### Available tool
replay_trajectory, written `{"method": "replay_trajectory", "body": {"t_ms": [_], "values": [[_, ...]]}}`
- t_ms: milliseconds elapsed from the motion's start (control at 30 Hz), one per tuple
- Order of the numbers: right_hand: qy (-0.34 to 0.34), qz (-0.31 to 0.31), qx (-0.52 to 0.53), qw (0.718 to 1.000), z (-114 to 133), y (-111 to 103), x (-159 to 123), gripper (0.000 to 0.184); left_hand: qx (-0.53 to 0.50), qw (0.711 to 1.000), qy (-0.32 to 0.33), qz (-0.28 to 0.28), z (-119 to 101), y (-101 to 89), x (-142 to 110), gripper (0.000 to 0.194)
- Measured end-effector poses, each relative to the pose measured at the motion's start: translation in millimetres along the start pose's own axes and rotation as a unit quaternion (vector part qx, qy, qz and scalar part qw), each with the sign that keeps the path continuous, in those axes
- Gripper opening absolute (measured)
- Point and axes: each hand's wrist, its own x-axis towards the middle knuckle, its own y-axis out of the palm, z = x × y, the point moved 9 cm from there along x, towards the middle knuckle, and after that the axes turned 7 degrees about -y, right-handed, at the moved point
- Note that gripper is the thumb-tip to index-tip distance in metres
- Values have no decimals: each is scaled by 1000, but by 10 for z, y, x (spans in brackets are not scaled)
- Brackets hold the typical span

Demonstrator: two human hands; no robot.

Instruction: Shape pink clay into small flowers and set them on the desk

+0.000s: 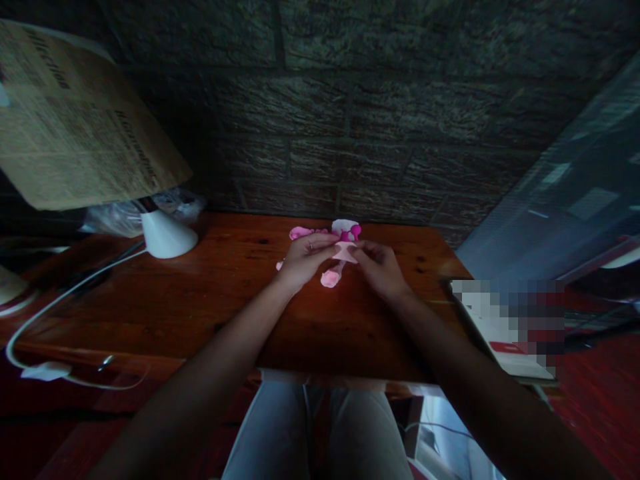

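Observation:
Between my two hands is a thin, pale pink piece [345,251]; whether it is clay, felt or paper I cannot tell. My left hand [306,259] pinches its left side, and my right hand [381,265] pinches its right side. Just in front of my wrists, a light pink flower-like piece [330,278] lies on the wooden table [225,313]. Behind my fingers are bright magenta rounded pieces [355,231], a pink piece [300,233] and a whitish piece [345,225]. My fingers partly cover these.
On the left stands a lamp with a white base [167,235] and a newsprint-patterned shade [85,127]. Its white cord [75,293] runs over the table's front edge. Crumpled clear plastic [113,219] lies behind it. A stone-block wall [310,127] borders the back; a flat white-and-red item [500,340] is at right.

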Motion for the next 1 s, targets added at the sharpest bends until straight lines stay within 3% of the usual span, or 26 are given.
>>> {"method": "replay_trajectory", "body": {"t_ms": [233, 567, 1000], "values": [[20, 0, 6, 1000, -11, -12, -7, 35, 20, 1000, 13, -18, -14, -41, 0, 22], [-6, -16, -4, 1000, -2, -62, 15, 35, -5, 1000, -13, 6, 27, 18, -18, 26], [20, -20, 9, 1000, -30, -53, 2, 30, 18, 999, 19, -24, -5, -60, 19, 19]]}}
